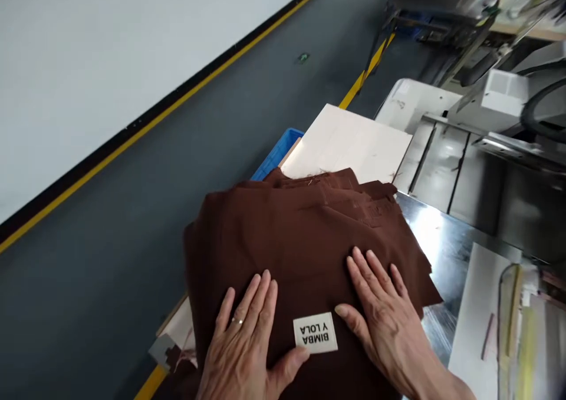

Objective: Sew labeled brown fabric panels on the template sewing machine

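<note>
Dark brown fabric pieces (pixel 283 235) lie in a layered stack, with ragged edges at the far side. On the top piece sits a white label (pixel 315 333) with black lettering, upside down from my view. My left hand (pixel 247 335) rests flat on the fabric left of the label, fingers extended, the thumb tip touching the label's lower left corner. To the right of the label, my right hand (pixel 384 311) lies spread on the same fabric, its thumb pointing toward the label without touching it. Neither hand grips anything.
Beyond the stack are a white board (pixel 349 144) and a blue bin (pixel 278 152). At the right stands a machine (pixel 504 99) with a slotted bed beside a shiny metal surface (pixel 433 229). Strips and small tools lie on a white panel (pixel 477 306). A grey and white wall borders the left.
</note>
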### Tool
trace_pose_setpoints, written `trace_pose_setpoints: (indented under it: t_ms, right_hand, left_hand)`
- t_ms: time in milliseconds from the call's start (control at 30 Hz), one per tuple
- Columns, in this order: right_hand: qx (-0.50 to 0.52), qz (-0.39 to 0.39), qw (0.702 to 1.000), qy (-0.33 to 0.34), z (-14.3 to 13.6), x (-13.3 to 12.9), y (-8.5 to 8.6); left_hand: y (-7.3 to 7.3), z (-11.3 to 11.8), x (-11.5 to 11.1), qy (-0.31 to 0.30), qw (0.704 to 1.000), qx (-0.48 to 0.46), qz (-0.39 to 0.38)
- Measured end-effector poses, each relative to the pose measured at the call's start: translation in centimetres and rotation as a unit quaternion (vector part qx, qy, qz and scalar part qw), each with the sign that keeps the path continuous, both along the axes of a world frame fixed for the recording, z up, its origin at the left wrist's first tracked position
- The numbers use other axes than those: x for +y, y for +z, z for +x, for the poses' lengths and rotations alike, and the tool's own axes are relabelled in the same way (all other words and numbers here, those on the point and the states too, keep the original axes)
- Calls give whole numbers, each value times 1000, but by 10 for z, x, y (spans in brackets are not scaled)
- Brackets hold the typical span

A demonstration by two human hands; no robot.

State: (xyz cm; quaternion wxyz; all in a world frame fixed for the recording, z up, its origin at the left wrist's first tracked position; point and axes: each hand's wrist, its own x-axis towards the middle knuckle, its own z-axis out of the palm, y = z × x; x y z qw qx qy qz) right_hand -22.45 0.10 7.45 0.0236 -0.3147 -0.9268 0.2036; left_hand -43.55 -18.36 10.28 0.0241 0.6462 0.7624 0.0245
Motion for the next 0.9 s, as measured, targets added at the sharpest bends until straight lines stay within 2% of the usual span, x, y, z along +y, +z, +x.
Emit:
trace_pose_setpoints:
  t_ms: [133,300,400,467,533,633,733,800,900]
  right_hand:
    - [-19,-2,1000,-10,3,0,1]
    - [-20,-27,999,-24,1,-3,0]
    - [-8,-64,997,-43,7,6,-7]
    - [4,-109,991,-75,18,16,-14]
    - [21,-167,975,-144,34,28,-18]
    - [62,-235,921,-306,65,33,-16]
    - [109,-301,839,-439,93,16,-6]
    - [140,-365,784,-482,101,-3,1]
    - [180,-467,710,-495,99,-27,8]
  left_hand:
    - [-1,-2,-4,44,999,-25,-13]
    - [1,-3,-5,61,997,-45,-23]
    - [2,-2,-3,70,996,-48,-20]
    - [1,-2,-3,70,996,-52,-15]
    - [-1,-2,-5,68,996,-60,-10]
    - [-6,-2,-7,70,995,-77,3]
    - [-10,-1,-4,88,992,-88,27]
    - [-11,0,0,95,990,-94,38]
    - [-9,1,3,87,990,-99,41]
